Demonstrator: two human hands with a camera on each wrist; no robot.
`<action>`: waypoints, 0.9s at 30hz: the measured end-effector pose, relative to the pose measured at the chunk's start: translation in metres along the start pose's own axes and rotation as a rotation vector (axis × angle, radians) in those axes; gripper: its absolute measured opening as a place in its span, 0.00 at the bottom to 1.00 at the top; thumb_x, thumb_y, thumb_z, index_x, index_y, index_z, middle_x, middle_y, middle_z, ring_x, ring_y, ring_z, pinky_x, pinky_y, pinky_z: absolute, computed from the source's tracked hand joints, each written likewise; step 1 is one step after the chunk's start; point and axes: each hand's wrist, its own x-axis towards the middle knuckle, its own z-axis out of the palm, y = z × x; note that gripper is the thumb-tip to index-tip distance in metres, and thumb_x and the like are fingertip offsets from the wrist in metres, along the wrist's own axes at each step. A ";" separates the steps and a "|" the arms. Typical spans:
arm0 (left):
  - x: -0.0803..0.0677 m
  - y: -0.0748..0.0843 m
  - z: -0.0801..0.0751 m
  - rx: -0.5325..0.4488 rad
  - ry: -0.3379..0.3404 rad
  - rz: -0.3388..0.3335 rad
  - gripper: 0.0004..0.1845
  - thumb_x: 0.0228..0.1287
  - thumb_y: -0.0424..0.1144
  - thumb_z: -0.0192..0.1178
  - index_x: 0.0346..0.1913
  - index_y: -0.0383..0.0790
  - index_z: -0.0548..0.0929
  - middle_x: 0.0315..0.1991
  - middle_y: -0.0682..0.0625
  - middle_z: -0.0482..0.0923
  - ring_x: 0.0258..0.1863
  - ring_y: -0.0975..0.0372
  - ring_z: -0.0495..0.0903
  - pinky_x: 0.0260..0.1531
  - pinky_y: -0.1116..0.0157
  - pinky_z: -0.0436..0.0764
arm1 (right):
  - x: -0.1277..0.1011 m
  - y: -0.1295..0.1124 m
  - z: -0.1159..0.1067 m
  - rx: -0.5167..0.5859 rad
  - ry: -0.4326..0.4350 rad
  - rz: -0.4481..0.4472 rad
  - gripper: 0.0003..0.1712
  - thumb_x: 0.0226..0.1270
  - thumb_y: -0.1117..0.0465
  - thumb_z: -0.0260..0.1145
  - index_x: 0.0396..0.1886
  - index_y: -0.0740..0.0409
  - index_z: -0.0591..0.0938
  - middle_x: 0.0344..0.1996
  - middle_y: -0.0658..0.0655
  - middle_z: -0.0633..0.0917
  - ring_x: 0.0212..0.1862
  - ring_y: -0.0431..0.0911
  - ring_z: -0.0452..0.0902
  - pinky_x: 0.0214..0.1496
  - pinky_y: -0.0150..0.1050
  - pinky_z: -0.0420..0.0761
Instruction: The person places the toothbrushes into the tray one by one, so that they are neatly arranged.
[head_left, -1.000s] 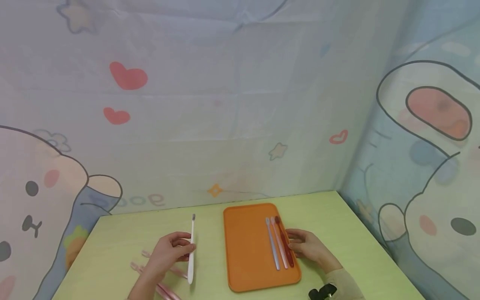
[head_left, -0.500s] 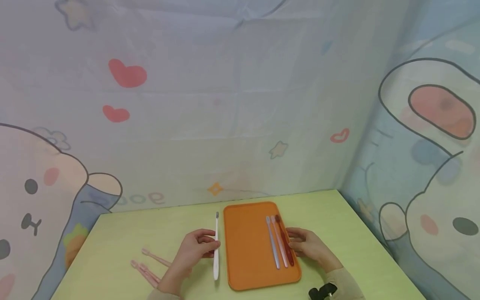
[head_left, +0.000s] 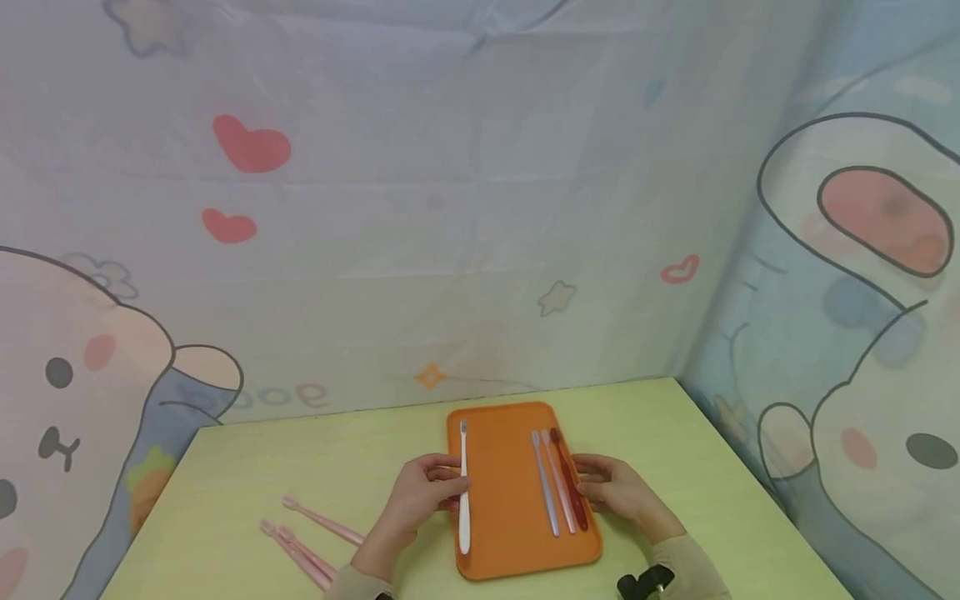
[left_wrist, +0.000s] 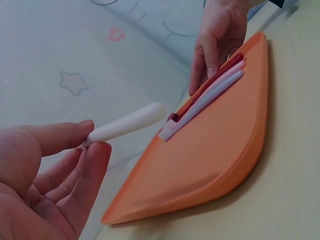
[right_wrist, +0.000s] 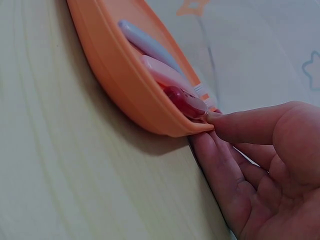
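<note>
Moved rightward since the earlier frames, the left hand (head_left: 420,493) now pinches the white toothbrush (head_left: 463,487) between thumb and fingers over the orange tray (head_left: 501,500), left side. Right hand (head_left: 618,492): relaxed fingers resting on the tray's right rim beside three toothbrushes (head_left: 558,483).

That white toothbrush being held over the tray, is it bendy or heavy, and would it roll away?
The white toothbrush probably feels light: the left hand holds it level with a fingertip pinch. It looks stiff, staying straight with no sag. Its rounded handle might roll slightly, though the orange tray has a raised rim that would likely stop it.
</note>
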 end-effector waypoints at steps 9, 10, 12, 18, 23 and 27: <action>0.008 -0.013 0.026 -0.039 -0.012 0.000 0.25 0.66 0.28 0.72 0.62 0.19 0.78 0.38 0.45 0.84 0.31 0.60 0.87 0.34 0.65 0.89 | 0.002 0.001 0.000 0.008 -0.002 0.001 0.34 0.74 0.67 0.69 0.76 0.71 0.72 0.68 0.73 0.78 0.60 0.53 0.83 0.47 0.42 0.89; 0.009 -0.013 0.028 -0.033 -0.012 -0.004 0.26 0.66 0.29 0.72 0.63 0.20 0.78 0.38 0.45 0.84 0.31 0.60 0.87 0.34 0.65 0.89 | 0.002 0.001 0.000 0.009 -0.002 0.005 0.34 0.74 0.67 0.69 0.76 0.71 0.72 0.68 0.72 0.78 0.60 0.52 0.83 0.46 0.41 0.88; 0.011 -0.015 0.031 -0.028 -0.013 -0.003 0.26 0.67 0.29 0.72 0.63 0.20 0.78 0.39 0.44 0.85 0.31 0.60 0.87 0.34 0.65 0.89 | 0.001 0.000 -0.001 0.011 0.000 0.008 0.34 0.74 0.67 0.69 0.76 0.71 0.72 0.68 0.72 0.79 0.59 0.51 0.83 0.46 0.41 0.88; 0.016 -0.021 0.041 -0.038 0.005 -0.012 0.23 0.66 0.28 0.72 0.61 0.21 0.80 0.38 0.44 0.85 0.31 0.60 0.86 0.35 0.63 0.90 | 0.001 -0.001 0.001 0.014 0.005 -0.002 0.33 0.74 0.68 0.68 0.76 0.71 0.72 0.67 0.71 0.80 0.59 0.53 0.84 0.47 0.42 0.89; 0.018 -0.027 0.050 -0.044 0.020 -0.036 0.21 0.66 0.27 0.73 0.59 0.23 0.81 0.38 0.44 0.86 0.30 0.60 0.86 0.34 0.62 0.90 | 0.002 -0.002 0.002 0.013 0.000 -0.006 0.33 0.74 0.68 0.68 0.76 0.71 0.72 0.67 0.72 0.80 0.60 0.54 0.84 0.47 0.42 0.89; 0.020 -0.032 0.058 -0.038 0.000 -0.046 0.21 0.66 0.27 0.73 0.59 0.24 0.81 0.39 0.43 0.87 0.30 0.60 0.86 0.34 0.61 0.90 | 0.002 -0.002 0.001 0.019 -0.003 -0.003 0.33 0.75 0.68 0.68 0.76 0.71 0.71 0.67 0.72 0.79 0.60 0.53 0.83 0.47 0.41 0.89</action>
